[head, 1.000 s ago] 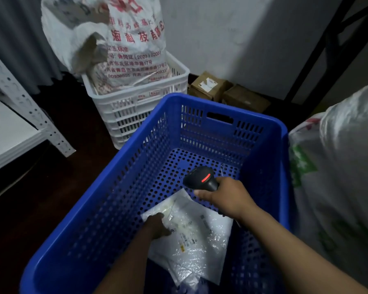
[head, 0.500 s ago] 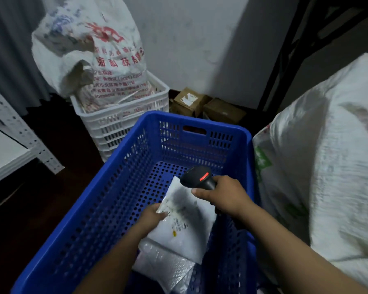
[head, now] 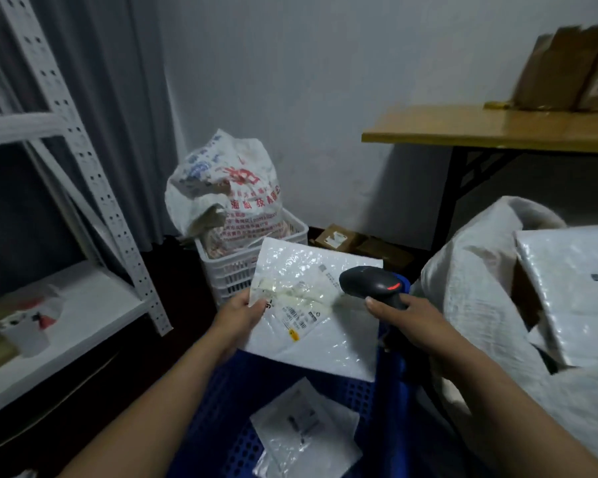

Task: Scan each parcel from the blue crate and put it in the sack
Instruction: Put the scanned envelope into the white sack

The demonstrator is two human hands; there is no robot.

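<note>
Right now your left hand (head: 237,313) pinches the white padded parcel (head: 311,326) at its nine o'clock edge, thumb on the label face. You are holding it up over the blue crate (head: 228,408) with the printed label turned toward you. Your right hand (head: 408,319) is wrapped round the handle of the black scanner (head: 372,282). The scanner's head, which shows a red mark, points toward nine o'clock across the parcel's upper right corner. Whether the head touches the parcel cannot be told.

A second parcel (head: 304,432) lies flat on the crate floor at six o'clock from the one you hold. The sack (head: 470,277), white and woven, stands just beside the crate at your three o'clock. A large flat package (head: 573,291) rests in its open mouth.

At twelve o'clock, beyond the held parcel, a white crate (head: 228,270) carries a printed bag (head: 228,188) with red lettering. Just past it, at one o'clock, cardboard boxes (head: 335,238) sit on the floor against the wall. Higher at two o'clock is a wooden table (head: 497,129) bearing brown packages (head: 567,74), which are blurred. At nine o'clock a white metal shelf unit (head: 94,305) stands on the dark floor.
</note>
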